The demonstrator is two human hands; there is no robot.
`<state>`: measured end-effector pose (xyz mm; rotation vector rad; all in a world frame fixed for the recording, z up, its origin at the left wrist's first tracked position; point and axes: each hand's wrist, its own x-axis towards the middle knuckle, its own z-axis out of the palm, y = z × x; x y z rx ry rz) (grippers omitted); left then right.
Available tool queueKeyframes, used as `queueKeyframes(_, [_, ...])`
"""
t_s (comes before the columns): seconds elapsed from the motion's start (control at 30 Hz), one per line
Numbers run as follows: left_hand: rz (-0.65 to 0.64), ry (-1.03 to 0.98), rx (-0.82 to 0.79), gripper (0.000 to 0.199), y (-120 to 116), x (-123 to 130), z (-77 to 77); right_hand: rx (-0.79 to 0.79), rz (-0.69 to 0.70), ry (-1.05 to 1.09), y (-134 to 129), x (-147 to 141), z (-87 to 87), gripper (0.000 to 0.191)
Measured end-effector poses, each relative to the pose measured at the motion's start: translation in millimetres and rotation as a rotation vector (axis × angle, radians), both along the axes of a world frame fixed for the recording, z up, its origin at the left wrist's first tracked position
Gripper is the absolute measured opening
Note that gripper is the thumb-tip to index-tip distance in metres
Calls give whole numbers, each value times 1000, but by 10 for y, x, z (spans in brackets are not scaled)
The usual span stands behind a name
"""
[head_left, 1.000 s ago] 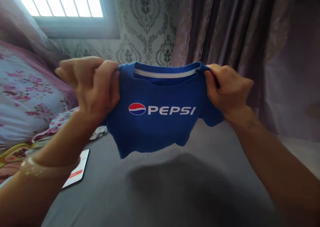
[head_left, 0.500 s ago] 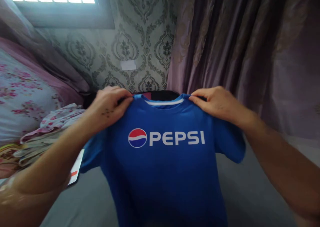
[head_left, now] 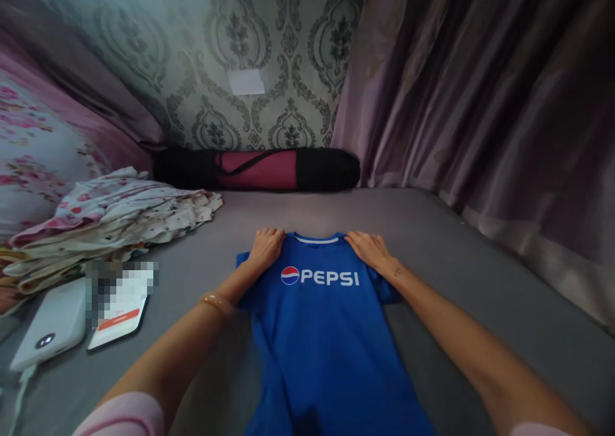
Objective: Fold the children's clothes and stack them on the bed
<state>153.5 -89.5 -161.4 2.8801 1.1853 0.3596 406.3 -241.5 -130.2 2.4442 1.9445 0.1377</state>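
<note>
A blue T-shirt [head_left: 331, 340] with a round logo and the word PEPSI lies front side up over the grey surface, its collar pointing away from me. My left hand [head_left: 269, 245] grips the shirt at the shoulder left of the collar. At the other shoulder, my right hand [head_left: 369, 249] holds the cloth between its fingers. Both sleeves hang out beside my wrists, partly covered by them. Some folds run down the left side of the shirt.
Crumpled patterned cloth [head_left: 129, 212] is heaped at the left. In front of it lie a lit phone [head_left: 120, 317] and a white power bank [head_left: 60, 321] with a cable. A black and pink roll bag [head_left: 259, 169] rests against the wall. Curtains [head_left: 461, 90] hang at the right.
Both hands have moved down and away from me with the shirt, from held up to the grey surface. The view has tilted down, and the roll bag and phone now show more fully.
</note>
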Motion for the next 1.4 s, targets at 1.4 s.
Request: queueKeyframes(1.4, [142, -119, -97, 30, 994, 548, -201, 139, -142, 245, 1156, 211, -356, 32])
